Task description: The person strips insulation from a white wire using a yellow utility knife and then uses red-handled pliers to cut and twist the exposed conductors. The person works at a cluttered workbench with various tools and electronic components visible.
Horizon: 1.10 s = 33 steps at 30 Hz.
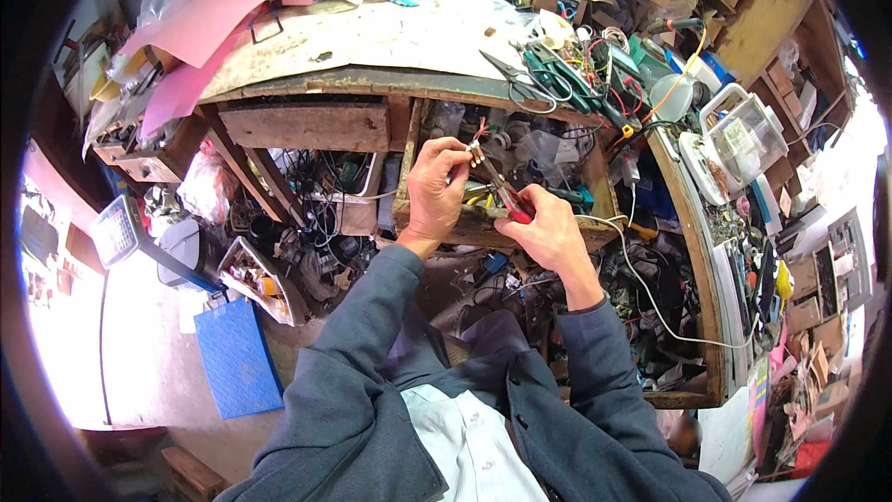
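My left hand (435, 188) is closed, pinching a small silvery metal piece (475, 152) from which reddish copper-coloured strands (481, 125) stick up. Its exact kind is too small to make out. In my right hand (550, 231) I grip pliers (496, 180) by their red handles, which the fingers partly cover. The pliers' jaws point up and left and meet the metal piece at my left fingertips. Both hands hover over a pulled-out wooden drawer (409, 165) filled with plastic bags and small parts.
Behind the drawer stands a worn workbench (372, 37). Scissors (520, 80) lie near its edge beside tangled wires and tools. A white cable (641, 279) loops down at the right. A blue flat box (238, 359) and an open bin (263, 281) stand on the floor at left.
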Motion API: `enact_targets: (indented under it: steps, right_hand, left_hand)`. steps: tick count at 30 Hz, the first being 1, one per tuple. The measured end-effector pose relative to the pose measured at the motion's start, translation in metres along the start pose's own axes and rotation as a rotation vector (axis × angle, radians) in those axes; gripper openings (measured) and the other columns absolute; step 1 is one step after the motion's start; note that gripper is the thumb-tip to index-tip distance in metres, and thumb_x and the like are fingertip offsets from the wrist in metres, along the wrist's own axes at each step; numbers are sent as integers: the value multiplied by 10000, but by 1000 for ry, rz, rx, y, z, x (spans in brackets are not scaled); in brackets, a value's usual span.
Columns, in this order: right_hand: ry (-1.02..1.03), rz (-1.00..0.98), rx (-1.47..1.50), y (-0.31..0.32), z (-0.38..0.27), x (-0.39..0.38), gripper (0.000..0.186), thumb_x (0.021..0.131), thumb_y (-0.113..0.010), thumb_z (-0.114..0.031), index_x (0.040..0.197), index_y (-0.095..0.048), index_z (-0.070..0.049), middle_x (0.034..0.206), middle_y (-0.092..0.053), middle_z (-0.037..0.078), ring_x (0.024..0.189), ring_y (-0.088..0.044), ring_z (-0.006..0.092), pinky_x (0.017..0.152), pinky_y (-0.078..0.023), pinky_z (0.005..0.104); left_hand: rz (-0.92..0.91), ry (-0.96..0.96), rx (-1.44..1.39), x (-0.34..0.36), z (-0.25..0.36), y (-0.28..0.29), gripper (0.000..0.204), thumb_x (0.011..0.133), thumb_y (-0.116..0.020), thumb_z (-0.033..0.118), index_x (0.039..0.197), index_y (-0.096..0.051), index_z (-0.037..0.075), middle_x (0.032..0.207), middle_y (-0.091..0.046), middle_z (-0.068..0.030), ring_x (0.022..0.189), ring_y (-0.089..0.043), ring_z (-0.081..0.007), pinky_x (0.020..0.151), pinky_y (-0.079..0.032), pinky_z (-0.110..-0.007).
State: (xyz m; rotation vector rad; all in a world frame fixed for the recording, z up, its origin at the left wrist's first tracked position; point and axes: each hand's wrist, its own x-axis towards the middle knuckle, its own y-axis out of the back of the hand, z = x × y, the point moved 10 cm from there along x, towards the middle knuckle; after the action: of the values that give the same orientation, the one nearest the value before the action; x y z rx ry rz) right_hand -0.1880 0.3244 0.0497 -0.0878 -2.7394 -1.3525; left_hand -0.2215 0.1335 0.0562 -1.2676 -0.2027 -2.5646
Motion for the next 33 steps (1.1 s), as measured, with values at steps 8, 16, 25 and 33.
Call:
enact_targets:
  steps: [8,16,25,33]
  right_hand:
    - [4,-11,40,-5,3,-2,451,729,-793,-302,984,-647,40,872,-693,240,840,-694,368,777,-527,426]
    - [-1,-89,221,-25,15,1,363,770,-783,-254,911,-620,38,794,-638,139,716,-604,224,694,-485,344]
    - [-24,-99,343,-45,26,-1,329,797,-692,-245,821,-547,48,707,-574,170,669,-554,248,663,-461,389]
    - [-14,-51,316,-51,24,-4,266,812,-650,-189,814,-535,50,700,-586,207,661,-571,286,662,-463,413]
  left_hand:
    - [-8,44,-18,-2,-2,1,196,787,-730,-93,926,-697,42,1014,-684,-68,934,-676,-221,798,-534,-315]
    - [-22,-16,-36,-4,0,-3,185,806,-712,-111,933,-674,19,1025,-662,-84,885,-685,-217,726,-548,-304]
    - [-54,-53,-18,-7,1,-6,192,805,-702,-105,956,-675,12,1037,-655,-101,916,-683,-263,774,-553,-332]
    - [-78,-74,2,-8,2,-8,192,801,-703,-99,959,-664,3,1057,-640,-111,919,-672,-276,778,-551,-342]
